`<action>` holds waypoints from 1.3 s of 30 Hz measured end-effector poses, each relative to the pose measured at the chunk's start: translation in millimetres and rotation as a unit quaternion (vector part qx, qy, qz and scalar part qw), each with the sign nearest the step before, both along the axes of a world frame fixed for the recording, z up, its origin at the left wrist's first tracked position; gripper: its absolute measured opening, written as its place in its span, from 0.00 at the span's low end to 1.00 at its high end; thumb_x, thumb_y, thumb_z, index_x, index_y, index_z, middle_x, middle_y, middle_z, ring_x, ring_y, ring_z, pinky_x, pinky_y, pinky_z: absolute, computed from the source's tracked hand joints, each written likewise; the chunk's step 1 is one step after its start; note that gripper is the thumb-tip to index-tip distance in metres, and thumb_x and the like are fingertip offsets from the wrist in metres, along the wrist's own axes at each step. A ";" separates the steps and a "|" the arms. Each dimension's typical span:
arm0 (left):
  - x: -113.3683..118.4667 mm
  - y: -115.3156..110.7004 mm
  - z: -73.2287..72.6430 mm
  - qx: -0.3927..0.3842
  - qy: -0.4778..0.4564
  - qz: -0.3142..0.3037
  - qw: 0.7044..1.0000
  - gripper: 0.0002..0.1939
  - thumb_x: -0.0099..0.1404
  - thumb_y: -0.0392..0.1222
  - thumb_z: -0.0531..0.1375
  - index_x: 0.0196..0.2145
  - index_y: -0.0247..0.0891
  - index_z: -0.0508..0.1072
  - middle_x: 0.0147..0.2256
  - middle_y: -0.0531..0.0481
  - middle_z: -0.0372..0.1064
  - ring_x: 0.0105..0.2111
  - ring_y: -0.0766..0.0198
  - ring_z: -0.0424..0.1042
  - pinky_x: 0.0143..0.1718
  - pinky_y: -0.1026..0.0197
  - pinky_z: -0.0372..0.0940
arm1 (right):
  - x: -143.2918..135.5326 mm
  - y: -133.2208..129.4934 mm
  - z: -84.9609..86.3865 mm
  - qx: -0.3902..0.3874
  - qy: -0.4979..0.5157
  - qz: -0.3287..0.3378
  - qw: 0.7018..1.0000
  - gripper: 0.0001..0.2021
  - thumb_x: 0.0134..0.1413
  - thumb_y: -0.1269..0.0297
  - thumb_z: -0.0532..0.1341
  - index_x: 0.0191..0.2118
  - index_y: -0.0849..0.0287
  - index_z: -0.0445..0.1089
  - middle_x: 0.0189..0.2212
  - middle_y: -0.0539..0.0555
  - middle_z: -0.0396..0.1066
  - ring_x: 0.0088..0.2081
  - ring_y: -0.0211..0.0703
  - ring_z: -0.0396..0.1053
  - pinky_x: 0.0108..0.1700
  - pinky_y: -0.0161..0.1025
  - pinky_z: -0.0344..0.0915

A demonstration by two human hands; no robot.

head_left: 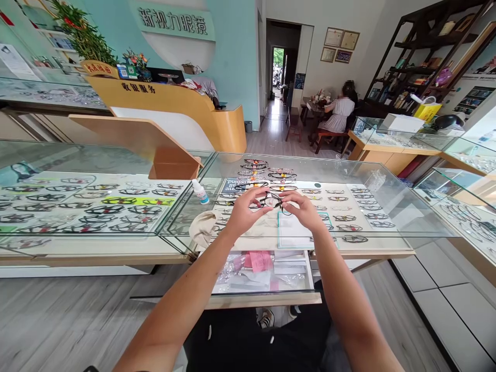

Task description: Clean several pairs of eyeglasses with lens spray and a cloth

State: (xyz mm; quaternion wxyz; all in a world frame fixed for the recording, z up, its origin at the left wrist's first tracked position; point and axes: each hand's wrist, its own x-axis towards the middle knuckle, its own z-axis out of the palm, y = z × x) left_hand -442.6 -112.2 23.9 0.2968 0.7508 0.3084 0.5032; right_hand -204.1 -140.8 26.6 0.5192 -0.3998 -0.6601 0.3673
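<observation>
Between my two hands, above the glass counter, is a pair of dark-framed eyeglasses (273,198). My left hand (248,207) pinches one side of the frame with thumb and fingers. The other side is in the grip of my right hand (303,207). Below my left forearm a beige cloth (202,227) lies bunched on the glass top. Just behind it stands a small white spray bottle (200,191) with a blue and pink label. Several eyeglasses (282,172) are lined up beyond my hands, and a teal-edged white sheet (290,235) is under my right hand.
An open drawer (267,274) with papers and plastic bags juts out toward my body. The glass display case (387,178) has corners and edges around my arms. A wooden board (135,134) stands tilted at left. Farther back a person (338,113) sits at a table.
</observation>
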 end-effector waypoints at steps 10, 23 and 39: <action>0.5 11.3 -10.0 -0.134 -0.079 -0.098 0.983 0.32 0.56 0.50 0.79 0.55 0.40 0.77 0.54 0.38 0.78 0.51 0.47 0.81 0.41 0.58 0.76 | 0.0 -1.3 -4.0 -0.096 0.042 0.079 0.991 0.18 0.56 0.43 0.73 0.37 0.53 0.81 0.37 0.53 0.83 0.39 0.49 0.76 0.45 0.46 0.70; 12.5 6.5 -17.9 -0.140 -0.037 0.066 0.987 0.16 0.65 0.55 0.70 0.39 0.39 0.83 0.26 0.54 0.68 0.25 0.66 0.64 0.28 0.63 0.59 | -23.1 11.4 -29.2 -0.095 0.132 -0.151 0.975 0.14 0.51 0.49 0.73 0.37 0.54 0.80 0.36 0.54 0.82 0.39 0.50 0.76 0.49 0.48 0.71; 21.6 10.5 -32.4 -0.229 -0.111 0.065 0.965 0.22 0.58 0.61 0.73 0.35 0.38 0.84 0.21 0.55 0.62 0.23 0.67 0.55 0.24 0.62 0.49 | -60.9 -13.7 -30.1 0.105 -0.105 -0.186 0.971 0.12 0.69 0.56 0.61 0.50 0.49 0.80 0.51 0.58 0.79 0.48 0.54 0.76 0.56 0.52 0.69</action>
